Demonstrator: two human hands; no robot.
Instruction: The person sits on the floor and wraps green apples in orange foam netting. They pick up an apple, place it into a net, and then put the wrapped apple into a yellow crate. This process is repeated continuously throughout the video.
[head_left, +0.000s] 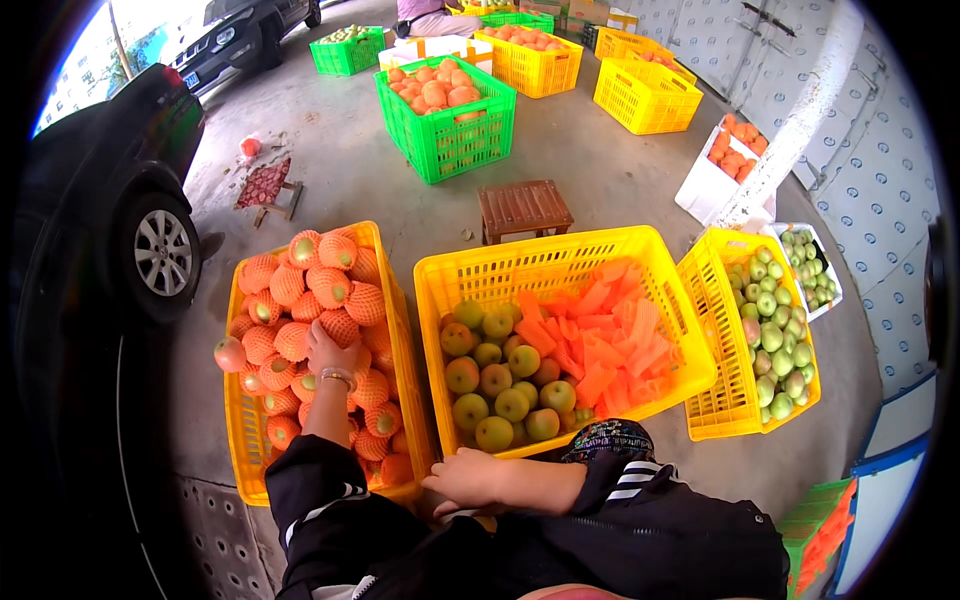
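Before me on the left stands a yellow plastic crate (401, 330) heaped with round fruits in orange foam nets (328, 286). My left hand (330, 351) reaches onto the heap, its fingers among the netted fruits; whether it grips one I cannot tell. My right hand (457, 480) is near the crate's lower right corner, its fingers bent and partly hidden, and any hold is unclear. Beside it, a second yellow crate (442, 264) holds bare green-red fruits (495, 381) on the left and a pile of loose orange foam net sleeves (615, 330) on the right.
A tilted yellow crate (705, 330) of green fruits stands at right, by a white pole (795, 120). Beyond the crates are a brown stool (525, 204), a green crate of fruits (472, 139) and a small folding stool (264, 184). A dark vehicle (97, 172) is at left. A person (435, 16) sits far back.
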